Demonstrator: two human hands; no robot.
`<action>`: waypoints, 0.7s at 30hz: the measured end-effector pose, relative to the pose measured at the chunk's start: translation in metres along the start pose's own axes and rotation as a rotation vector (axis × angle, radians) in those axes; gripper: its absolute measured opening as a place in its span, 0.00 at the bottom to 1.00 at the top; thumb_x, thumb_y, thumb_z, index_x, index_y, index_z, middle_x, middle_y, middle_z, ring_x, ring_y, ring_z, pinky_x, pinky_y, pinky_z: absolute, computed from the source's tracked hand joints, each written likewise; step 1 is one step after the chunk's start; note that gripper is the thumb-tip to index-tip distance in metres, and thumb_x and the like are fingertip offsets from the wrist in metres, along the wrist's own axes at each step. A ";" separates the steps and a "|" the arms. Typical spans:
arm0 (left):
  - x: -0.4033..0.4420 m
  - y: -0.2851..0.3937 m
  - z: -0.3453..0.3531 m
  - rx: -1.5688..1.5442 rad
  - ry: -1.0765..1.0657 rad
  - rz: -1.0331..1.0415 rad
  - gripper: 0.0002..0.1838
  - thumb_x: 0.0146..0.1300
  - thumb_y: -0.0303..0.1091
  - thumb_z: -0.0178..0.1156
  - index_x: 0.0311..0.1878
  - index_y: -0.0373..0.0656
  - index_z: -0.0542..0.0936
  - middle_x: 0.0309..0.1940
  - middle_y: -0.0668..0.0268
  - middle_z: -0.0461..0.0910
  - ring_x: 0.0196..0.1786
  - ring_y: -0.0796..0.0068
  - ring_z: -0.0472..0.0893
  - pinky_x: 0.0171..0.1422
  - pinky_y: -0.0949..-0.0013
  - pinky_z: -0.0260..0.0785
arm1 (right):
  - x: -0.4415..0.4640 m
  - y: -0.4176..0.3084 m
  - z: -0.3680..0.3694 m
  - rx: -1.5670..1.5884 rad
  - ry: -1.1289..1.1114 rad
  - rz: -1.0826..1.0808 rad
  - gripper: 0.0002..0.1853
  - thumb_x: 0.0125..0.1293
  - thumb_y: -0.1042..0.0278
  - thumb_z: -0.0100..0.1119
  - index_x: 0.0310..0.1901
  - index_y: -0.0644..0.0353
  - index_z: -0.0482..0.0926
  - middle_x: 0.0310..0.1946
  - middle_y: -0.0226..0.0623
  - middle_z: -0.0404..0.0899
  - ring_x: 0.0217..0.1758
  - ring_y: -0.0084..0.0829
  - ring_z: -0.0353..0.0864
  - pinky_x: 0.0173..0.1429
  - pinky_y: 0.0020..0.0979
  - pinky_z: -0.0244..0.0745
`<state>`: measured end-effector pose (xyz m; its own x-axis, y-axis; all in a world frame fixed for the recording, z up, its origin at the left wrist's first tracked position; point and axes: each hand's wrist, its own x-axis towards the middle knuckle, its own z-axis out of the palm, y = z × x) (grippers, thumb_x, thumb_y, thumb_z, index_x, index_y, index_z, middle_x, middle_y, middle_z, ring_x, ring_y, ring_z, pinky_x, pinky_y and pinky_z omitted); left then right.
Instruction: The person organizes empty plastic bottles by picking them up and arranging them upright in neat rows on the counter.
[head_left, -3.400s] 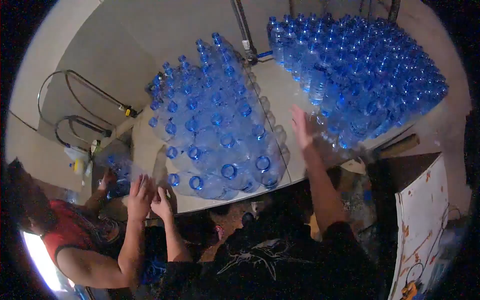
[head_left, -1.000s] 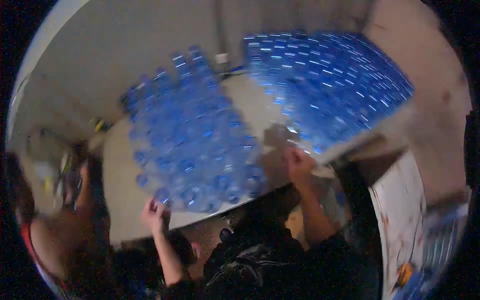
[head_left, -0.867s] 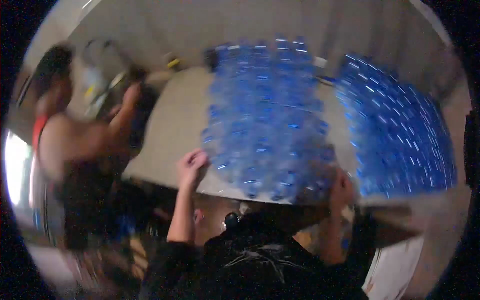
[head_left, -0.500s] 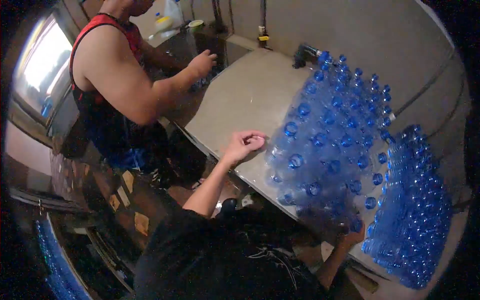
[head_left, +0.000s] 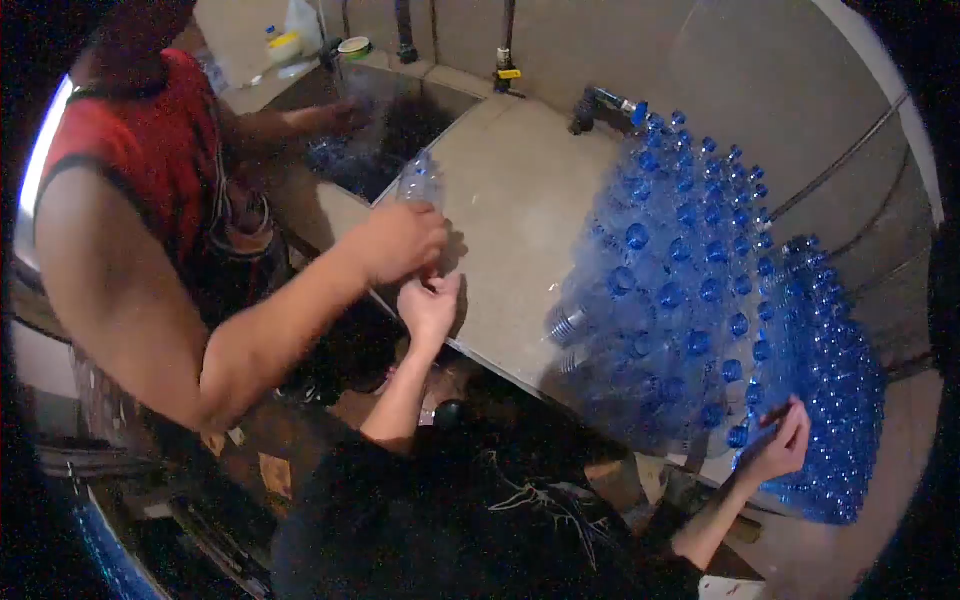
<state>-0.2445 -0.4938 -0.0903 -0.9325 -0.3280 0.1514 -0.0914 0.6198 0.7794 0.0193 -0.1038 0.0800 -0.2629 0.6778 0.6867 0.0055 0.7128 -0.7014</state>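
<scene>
My left hand [head_left: 432, 315] is at the table's near edge, just below a co-worker's hand [head_left: 405, 240]. Its thumb and fingers look apart; whether they touch the bottle is unclear. The co-worker's hand is around a clear plastic bottle [head_left: 422, 178] standing at the edge of the sink. Off to the right, my right hand [head_left: 782, 447] is raised beside the front of the bottle rows, fingers stretched and nothing visible in them. Closest to it are a blue bottle cap [head_left: 738, 436] and the packed blue-tinted bottles [head_left: 820, 400].
Many clear bottles with blue caps [head_left: 670, 295] stand close together on the pale table [head_left: 500, 220]. A dark sink [head_left: 440, 105] lies at the back left, and a tap [head_left: 590, 105] projects from the wall. The co-worker in a red top [head_left: 130, 130] is close on my left.
My left hand has moved left to the co-worker's hand, which now has a bottle. My right hand has let go of a bottle at the front row and risen to the right.
</scene>
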 end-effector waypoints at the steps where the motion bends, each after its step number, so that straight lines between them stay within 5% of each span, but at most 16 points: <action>1: 0.006 0.013 -0.019 0.094 -0.315 -0.271 0.32 0.55 0.54 0.67 0.51 0.34 0.79 0.49 0.54 0.83 0.48 0.58 0.83 0.52 0.59 0.73 | 0.002 -0.018 0.012 0.029 -0.063 -0.055 0.10 0.71 0.71 0.54 0.41 0.72 0.82 0.28 0.36 0.79 0.25 0.23 0.72 0.28 0.25 0.66; 3: 0.008 -0.019 -0.003 -0.221 -0.427 -0.043 0.34 0.62 0.53 0.60 0.64 0.37 0.72 0.59 0.61 0.79 0.62 0.62 0.75 0.65 0.61 0.64 | 0.004 -0.046 0.030 0.076 -0.182 -0.171 0.10 0.70 0.74 0.54 0.41 0.73 0.81 0.28 0.37 0.79 0.24 0.24 0.73 0.28 0.25 0.66; 8: 0.013 0.059 -0.032 0.370 -0.919 1.077 0.24 0.63 0.45 0.56 0.58 0.41 0.72 0.47 0.63 0.81 0.54 0.63 0.78 0.57 0.60 0.69 | -0.005 -0.076 0.042 0.135 -0.322 -0.309 0.09 0.70 0.77 0.52 0.40 0.73 0.81 0.27 0.40 0.79 0.23 0.24 0.73 0.27 0.24 0.66; 12: 0.010 0.096 -0.050 0.517 -1.074 1.432 0.16 0.64 0.38 0.54 0.53 0.44 0.72 0.37 0.65 0.82 0.46 0.65 0.81 0.50 0.59 0.72 | -0.007 -0.080 0.041 0.162 -0.425 -0.183 0.08 0.69 0.77 0.53 0.41 0.71 0.81 0.28 0.39 0.80 0.24 0.24 0.75 0.28 0.24 0.67; 15: 0.004 0.092 -0.049 0.496 -1.083 1.441 0.19 0.61 0.37 0.58 0.55 0.44 0.72 0.41 0.65 0.81 0.49 0.66 0.80 0.53 0.60 0.72 | -0.013 -0.117 0.060 0.034 -0.430 0.004 0.10 0.66 0.77 0.58 0.48 0.67 0.81 0.35 0.36 0.80 0.30 0.24 0.77 0.34 0.23 0.73; 16: 0.003 0.082 -0.047 0.460 -1.069 1.373 0.22 0.60 0.37 0.60 0.56 0.44 0.71 0.44 0.64 0.80 0.51 0.67 0.79 0.55 0.61 0.71 | -0.013 -0.131 0.070 0.007 -0.526 -0.081 0.13 0.64 0.78 0.61 0.51 0.66 0.80 0.39 0.35 0.80 0.34 0.24 0.78 0.39 0.24 0.75; 21: 0.007 -0.006 -0.014 -0.255 -0.826 0.360 0.36 0.52 0.39 0.73 0.65 0.43 0.70 0.60 0.62 0.75 0.62 0.70 0.75 0.66 0.64 0.68 | 0.001 -0.196 0.144 -0.093 -0.981 -0.664 0.27 0.57 0.72 0.68 0.60 0.61 0.75 0.54 0.46 0.77 0.57 0.43 0.76 0.62 0.38 0.71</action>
<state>-0.2458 -0.5101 -0.0849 -0.8515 0.5243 0.0058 0.2389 0.3780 0.8944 -0.1206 -0.2692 0.1906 -0.8673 -0.2284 0.4422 -0.3514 0.9102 -0.2191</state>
